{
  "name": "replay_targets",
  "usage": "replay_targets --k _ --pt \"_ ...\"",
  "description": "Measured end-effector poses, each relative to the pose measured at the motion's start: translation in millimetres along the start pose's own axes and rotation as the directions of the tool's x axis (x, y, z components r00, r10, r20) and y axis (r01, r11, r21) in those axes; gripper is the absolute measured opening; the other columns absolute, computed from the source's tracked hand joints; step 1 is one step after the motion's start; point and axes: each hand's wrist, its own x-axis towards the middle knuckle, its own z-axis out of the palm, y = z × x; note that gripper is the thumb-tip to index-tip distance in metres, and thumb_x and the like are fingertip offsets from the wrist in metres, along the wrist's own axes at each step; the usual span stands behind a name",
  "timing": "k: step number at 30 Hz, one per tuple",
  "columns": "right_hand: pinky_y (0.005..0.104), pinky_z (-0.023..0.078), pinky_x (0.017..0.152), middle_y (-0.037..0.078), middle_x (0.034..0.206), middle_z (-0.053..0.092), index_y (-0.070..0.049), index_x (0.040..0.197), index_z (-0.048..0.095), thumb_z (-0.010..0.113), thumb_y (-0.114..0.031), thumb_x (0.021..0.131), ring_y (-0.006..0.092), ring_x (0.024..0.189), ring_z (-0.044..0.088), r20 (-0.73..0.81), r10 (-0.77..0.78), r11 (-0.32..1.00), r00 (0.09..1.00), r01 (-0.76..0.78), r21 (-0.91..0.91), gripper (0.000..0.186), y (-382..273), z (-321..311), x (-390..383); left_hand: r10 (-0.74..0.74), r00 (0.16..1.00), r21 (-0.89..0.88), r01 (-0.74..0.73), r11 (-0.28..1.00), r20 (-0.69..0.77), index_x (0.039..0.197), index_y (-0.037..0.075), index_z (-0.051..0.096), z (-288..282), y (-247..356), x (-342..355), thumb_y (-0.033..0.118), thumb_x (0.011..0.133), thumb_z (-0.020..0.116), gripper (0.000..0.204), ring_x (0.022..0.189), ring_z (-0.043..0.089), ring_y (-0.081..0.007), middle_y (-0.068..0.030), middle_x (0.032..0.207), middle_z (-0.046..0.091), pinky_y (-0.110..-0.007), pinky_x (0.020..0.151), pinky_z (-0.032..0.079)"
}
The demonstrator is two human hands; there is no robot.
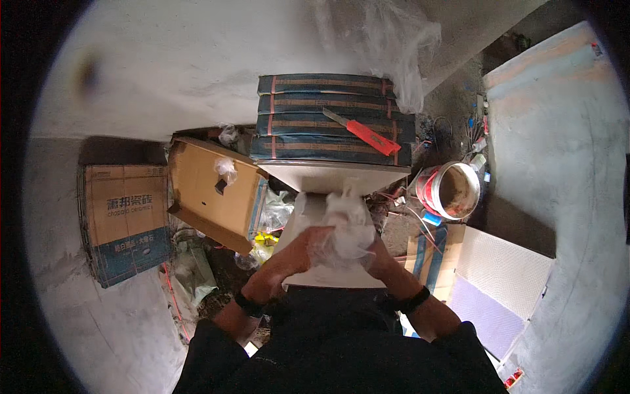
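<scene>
A wad of crumpled, see-through plastic film is bunched up in front of my body. My left hand grips it from one side and my right hand from the other; the film and motion blur partly hide the fingers. Below both hands lies a pale, flat tile-like slab. Just beyond stands a stack of dark blue and brown cartons. On its front face or edge rests a utility knife with a red handle, its blade out and angled toward the upper left.
An opened brown carton lies left of the stack, near a closed tile carton leaning on the wall. To the right are a bucket with brownish contents and a leaning tile. Plastic sheeting hangs behind the stack.
</scene>
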Motion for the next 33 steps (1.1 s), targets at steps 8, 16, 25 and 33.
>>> replay_targets --k 8,16,25,33 --pt "0.0364 0.050 0.075 0.015 0.090 0.065 0.000 0.097 0.060 0.061 -0.013 0.081 0.0281 0.082 0.064 0.599 -0.208 0.298 0.773 0.634 -0.714 0.020 -9.6 17.4 -11.8 -0.250 0.968 -0.286 0.232 0.930 -0.026 0.124 0.000 0.045 -32.5 -190.0 -19.9 0.010 0.082 0.064 0.047 0.102 0.055 -0.0154 -0.0083 0.109 0.058 -0.029 0.088 0.046" --pt "0.0356 0.049 0.079 0.017 0.097 0.062 -0.002 0.102 0.058 0.059 -0.015 0.081 0.0311 0.091 0.060 0.540 -0.108 0.267 0.835 0.547 -0.793 0.024 -4.1 -21.7 -10.5 -0.060 0.959 -0.210 0.001 0.978 -0.277 0.117 0.001 0.051 17.6 -31.1 -2.8 0.015 0.082 0.064 0.039 0.089 0.058 -0.0137 -0.0076 0.100 0.062 -0.029 0.077 0.048" --pt "0.0328 0.048 0.085 0.012 0.114 0.057 -0.001 0.130 0.042 0.060 -0.006 0.079 0.0210 0.102 0.057 0.343 -0.480 0.356 0.807 0.537 -0.765 0.054 -45.0 -2.1 -26.9 -0.081 0.847 -0.721 -0.392 0.571 -0.525 0.113 0.006 0.051 -37.7 -20.5 -8.1 0.023 0.092 0.050 0.027 0.098 0.058 -0.0226 -0.0109 0.104 0.058 -0.040 0.089 0.049" --pt "0.0358 0.049 0.079 0.021 0.109 0.057 -0.004 0.124 0.047 0.063 -0.005 0.074 0.0293 0.102 0.058 0.490 -0.531 0.090 0.691 0.621 -0.779 0.052 -17.3 20.8 -11.4 -0.161 0.975 -0.944 -0.096 0.316 -0.153 0.122 0.007 0.043 25.3 -14.9 4.3 0.019 0.092 0.049 0.033 0.106 0.054 -0.0230 -0.0087 0.116 0.052 -0.038 0.089 0.047"
